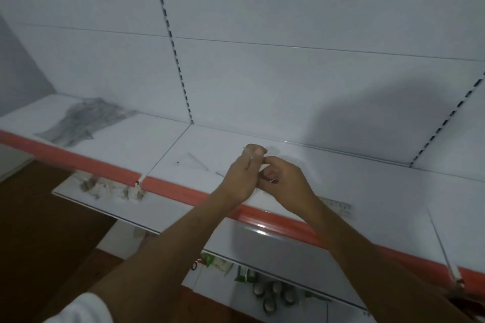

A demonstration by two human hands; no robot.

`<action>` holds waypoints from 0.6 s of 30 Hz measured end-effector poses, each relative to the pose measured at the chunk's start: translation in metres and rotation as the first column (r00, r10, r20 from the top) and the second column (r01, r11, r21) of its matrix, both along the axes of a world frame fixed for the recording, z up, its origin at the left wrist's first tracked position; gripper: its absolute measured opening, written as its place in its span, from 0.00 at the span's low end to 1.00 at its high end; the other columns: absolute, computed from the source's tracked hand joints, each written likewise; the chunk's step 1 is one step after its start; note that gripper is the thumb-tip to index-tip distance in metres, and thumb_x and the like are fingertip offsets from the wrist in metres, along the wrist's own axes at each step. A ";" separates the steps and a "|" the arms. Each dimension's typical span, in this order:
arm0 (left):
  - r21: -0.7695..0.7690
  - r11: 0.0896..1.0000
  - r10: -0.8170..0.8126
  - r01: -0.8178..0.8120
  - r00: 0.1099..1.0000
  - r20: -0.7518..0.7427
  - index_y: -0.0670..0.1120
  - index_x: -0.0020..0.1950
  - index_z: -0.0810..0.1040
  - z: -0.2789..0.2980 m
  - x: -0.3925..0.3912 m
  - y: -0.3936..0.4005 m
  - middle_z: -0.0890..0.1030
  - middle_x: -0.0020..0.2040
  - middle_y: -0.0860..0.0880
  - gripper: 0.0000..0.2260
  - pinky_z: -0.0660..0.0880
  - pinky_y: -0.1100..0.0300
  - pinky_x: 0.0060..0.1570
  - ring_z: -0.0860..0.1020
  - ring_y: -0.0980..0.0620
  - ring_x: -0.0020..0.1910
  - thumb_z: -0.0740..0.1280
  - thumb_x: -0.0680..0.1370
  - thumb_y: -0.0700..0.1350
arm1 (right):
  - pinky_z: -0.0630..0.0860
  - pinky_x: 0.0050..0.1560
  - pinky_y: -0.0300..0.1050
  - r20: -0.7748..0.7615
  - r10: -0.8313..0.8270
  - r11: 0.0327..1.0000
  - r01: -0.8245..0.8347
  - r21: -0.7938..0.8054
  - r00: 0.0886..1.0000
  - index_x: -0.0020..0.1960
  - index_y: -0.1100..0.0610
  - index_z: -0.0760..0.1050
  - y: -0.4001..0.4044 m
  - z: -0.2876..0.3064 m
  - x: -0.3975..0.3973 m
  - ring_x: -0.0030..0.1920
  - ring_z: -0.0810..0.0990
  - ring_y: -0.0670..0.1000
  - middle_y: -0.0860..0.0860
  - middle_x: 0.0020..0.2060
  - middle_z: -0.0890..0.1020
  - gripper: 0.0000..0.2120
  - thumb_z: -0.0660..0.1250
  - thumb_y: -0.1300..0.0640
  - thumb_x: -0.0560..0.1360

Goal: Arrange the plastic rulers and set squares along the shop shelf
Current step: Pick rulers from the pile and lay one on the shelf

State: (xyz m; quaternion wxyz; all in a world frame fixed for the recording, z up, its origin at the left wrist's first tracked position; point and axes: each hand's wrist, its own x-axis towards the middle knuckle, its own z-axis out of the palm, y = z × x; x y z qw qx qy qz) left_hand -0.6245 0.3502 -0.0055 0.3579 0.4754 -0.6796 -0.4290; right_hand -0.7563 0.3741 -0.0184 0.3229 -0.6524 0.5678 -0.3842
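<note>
Hands meet over the middle of the white shop shelf, just behind its red front strip. The left hand is raised with its fingers pointing away from the camera, and a thin clear piece, apparently a plastic ruler or set square, runs along them; the thumb and fingertips seem to pinch its far end, though the clear plastic is hard to make out. The right hand sits just beside the left, touching it, with its fingers curled inward around the near part of the same clear piece.

On the shelf to the left of the hands lies a clear set square, flat and apart from them. To the right, partly hidden under the right forearm, a clear ruler lies flat near the shelf's front edge. Far to the left on the shelf rests a grey pile of clear rulers and set squares, well apart from the hands. Below the shelf, a lower shelf carries small packaged goods, too blurred to tell.
</note>
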 end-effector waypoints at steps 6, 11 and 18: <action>-0.064 0.981 0.180 -0.184 0.982 -0.056 0.52 0.61 0.74 -0.002 0.059 -0.017 0.79 0.43 0.49 0.12 0.75 0.63 0.44 0.79 0.52 0.42 0.67 0.78 0.50 | 0.71 0.41 0.29 -0.150 -0.101 0.994 0.093 -0.065 0.983 0.61 0.51 0.78 -0.012 0.004 0.031 0.38 0.78 0.41 0.44 0.39 0.81 0.19 0.74 0.51 0.71; -0.136 0.979 0.174 -0.154 0.973 0.149 0.49 0.53 0.78 -0.021 0.103 -0.035 0.80 0.41 0.48 0.06 0.74 0.64 0.43 0.78 0.54 0.40 0.69 0.76 0.44 | 0.75 0.51 0.44 -0.382 -0.204 0.979 0.185 -0.088 0.901 0.59 0.54 0.79 -0.021 -0.014 0.045 0.41 0.77 0.46 0.47 0.41 0.80 0.17 0.72 0.50 0.72; -0.138 0.986 -0.009 0.094 0.858 0.514 0.44 0.68 0.72 -0.054 0.113 -0.056 0.75 0.64 0.46 0.18 0.66 0.60 0.63 0.73 0.48 0.62 0.65 0.77 0.40 | 0.67 0.55 0.46 -0.692 -0.306 0.941 0.317 -0.116 0.655 0.61 0.51 0.78 -0.027 -0.043 0.073 0.54 0.75 0.50 0.48 0.50 0.81 0.19 0.64 0.42 0.76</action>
